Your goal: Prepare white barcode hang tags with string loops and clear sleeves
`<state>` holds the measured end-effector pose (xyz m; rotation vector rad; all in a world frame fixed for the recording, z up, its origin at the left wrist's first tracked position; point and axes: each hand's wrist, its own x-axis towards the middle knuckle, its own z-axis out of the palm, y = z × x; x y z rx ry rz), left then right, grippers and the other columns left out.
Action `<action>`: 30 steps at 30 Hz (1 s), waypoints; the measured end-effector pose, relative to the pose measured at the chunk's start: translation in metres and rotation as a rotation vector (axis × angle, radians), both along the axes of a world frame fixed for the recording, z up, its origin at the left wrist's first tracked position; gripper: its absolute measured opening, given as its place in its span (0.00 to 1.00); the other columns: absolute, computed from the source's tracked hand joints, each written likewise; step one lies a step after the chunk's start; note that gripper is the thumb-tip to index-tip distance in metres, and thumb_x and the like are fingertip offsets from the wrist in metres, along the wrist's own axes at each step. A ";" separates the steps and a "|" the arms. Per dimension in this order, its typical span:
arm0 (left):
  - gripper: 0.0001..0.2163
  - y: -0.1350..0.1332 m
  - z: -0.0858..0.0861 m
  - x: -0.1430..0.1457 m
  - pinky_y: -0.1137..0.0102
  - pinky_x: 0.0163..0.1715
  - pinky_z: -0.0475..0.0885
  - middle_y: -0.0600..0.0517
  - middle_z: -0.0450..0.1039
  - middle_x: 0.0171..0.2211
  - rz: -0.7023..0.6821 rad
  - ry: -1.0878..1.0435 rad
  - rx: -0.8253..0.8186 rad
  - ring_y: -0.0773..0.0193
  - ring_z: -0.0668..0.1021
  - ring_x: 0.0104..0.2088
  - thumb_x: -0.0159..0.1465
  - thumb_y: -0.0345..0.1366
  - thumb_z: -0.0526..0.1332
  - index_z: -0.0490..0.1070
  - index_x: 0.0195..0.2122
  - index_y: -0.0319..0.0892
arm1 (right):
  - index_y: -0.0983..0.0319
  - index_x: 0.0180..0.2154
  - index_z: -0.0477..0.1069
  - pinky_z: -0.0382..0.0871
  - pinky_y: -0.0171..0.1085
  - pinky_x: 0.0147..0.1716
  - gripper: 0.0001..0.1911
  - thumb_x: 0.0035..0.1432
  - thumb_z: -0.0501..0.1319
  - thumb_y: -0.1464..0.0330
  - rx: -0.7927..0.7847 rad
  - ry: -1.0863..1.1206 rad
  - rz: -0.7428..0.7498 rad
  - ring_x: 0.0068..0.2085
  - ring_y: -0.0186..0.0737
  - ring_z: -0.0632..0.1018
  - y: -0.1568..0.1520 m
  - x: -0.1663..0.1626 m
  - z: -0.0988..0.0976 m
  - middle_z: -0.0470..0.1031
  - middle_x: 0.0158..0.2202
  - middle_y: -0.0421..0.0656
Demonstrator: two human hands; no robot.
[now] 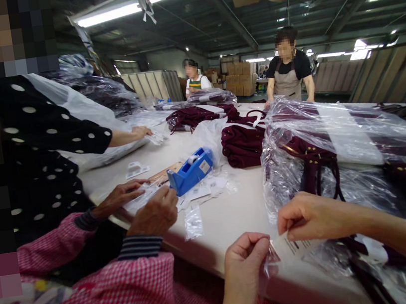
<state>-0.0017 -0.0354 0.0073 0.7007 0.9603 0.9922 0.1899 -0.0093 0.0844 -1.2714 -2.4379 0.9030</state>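
Printed card (296, 249) is located in front of the wearer, at the near edge of the white table (247, 201), held up between the two hands. Its long axis appears to run roughly sideways, one end directed left toward the clear plastic bag (269, 266), the other directed right, beneath the right wrist. Dark print lies on the face turned to the wearer, its lines running roughly along the same axis. The far right end is hard to make out against the plastic behind it.

Right hand (308, 215): thumb and fingers closed, gripping the card by its upper edge. Left hand (244, 259): thumb and forefinger pinched together on the bag, which hangs below the fingertips. Bag and card meet between the hands; whether the card's end is inside cannot be determined.

To the right, maroon goods (304, 117) lie stacked in clear wrapping. Further left on the table sit a blue tape dispenser (191, 174), set obliquely, and a small clear packet (193, 222). Beside these, a co-worker's hands (155, 214) in checked sleeves (132, 293) are over white papers (199, 192).
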 end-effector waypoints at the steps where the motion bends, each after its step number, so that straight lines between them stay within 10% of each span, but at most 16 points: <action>1: 0.12 0.000 0.000 0.000 0.75 0.19 0.67 0.54 0.71 0.18 -0.005 -0.003 0.001 0.71 0.69 0.18 0.48 0.40 0.71 0.74 0.27 0.38 | 0.62 0.31 0.77 0.58 0.26 0.24 0.10 0.49 0.58 0.77 -0.008 0.003 -0.001 0.24 0.27 0.69 0.000 0.000 0.000 0.73 0.22 0.34; 14: 0.12 0.006 -0.012 0.000 0.78 0.19 0.61 0.55 0.70 0.19 -0.084 0.100 0.063 0.73 0.67 0.19 0.51 0.40 0.69 0.75 0.32 0.38 | 0.63 0.31 0.76 0.57 0.28 0.23 0.08 0.48 0.59 0.76 -0.087 0.062 -0.041 0.24 0.28 0.67 0.000 0.006 -0.013 0.71 0.22 0.34; 24: 0.22 0.025 -0.022 -0.004 0.79 0.18 0.56 0.61 0.68 0.17 -0.303 0.035 0.123 0.75 0.65 0.16 0.49 0.33 0.71 0.68 0.44 0.41 | 0.61 0.48 0.75 0.59 0.30 0.29 0.18 0.55 0.61 0.68 -0.538 0.366 0.024 0.29 0.31 0.68 -0.006 0.004 -0.038 0.72 0.30 0.36; 30: 0.26 0.029 -0.016 -0.006 0.72 0.25 0.70 0.49 0.77 0.33 -0.079 -0.138 -0.011 0.64 0.78 0.26 0.57 0.52 0.64 0.64 0.50 0.42 | 0.63 0.39 0.79 0.61 0.32 0.33 0.12 0.53 0.64 0.67 -0.492 0.575 -0.276 0.31 0.34 0.71 -0.014 -0.007 -0.055 0.76 0.31 0.39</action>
